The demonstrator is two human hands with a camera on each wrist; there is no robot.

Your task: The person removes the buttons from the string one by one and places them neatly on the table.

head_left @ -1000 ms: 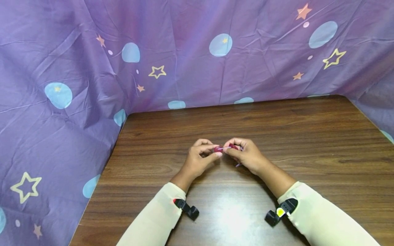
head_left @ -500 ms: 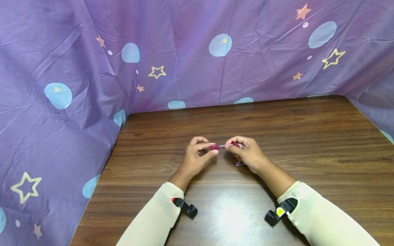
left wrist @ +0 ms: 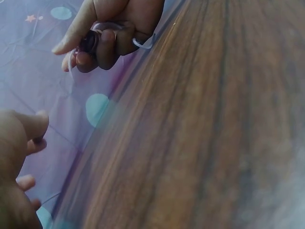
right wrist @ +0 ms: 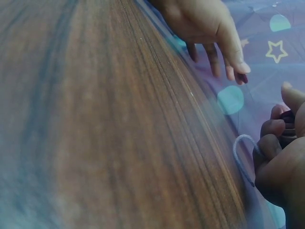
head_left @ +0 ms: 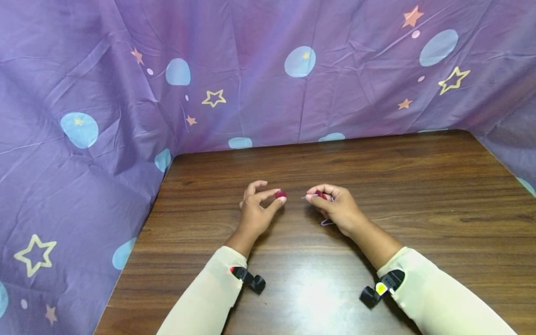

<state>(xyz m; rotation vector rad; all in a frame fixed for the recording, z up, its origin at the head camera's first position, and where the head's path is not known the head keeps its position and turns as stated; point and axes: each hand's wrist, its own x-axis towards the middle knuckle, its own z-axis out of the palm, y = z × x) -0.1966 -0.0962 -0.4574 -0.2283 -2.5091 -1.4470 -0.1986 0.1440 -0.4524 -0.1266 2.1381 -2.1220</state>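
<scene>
Left hand (head_left: 255, 210) farther left, bead (head_left: 280, 195) off cord (right wrist: 235, 150)

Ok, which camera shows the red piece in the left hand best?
Head view: the red piece is pinched in plain sight by the left hand. Right wrist view: only its dark end; left wrist view: a sliver at most.

Over the table (head_left: 418, 195), the left hand (head_left: 255, 210) held a bead (head_left: 280, 194). Apart from it, to the right, the right hand (head_left: 337, 207) held beads (right wrist: 289, 130) and cord (right wrist: 236, 151), one end pointing left, a loop nearer. The curtain (head_left: 259, 109) hung beyond the far edge and left side.
</scene>
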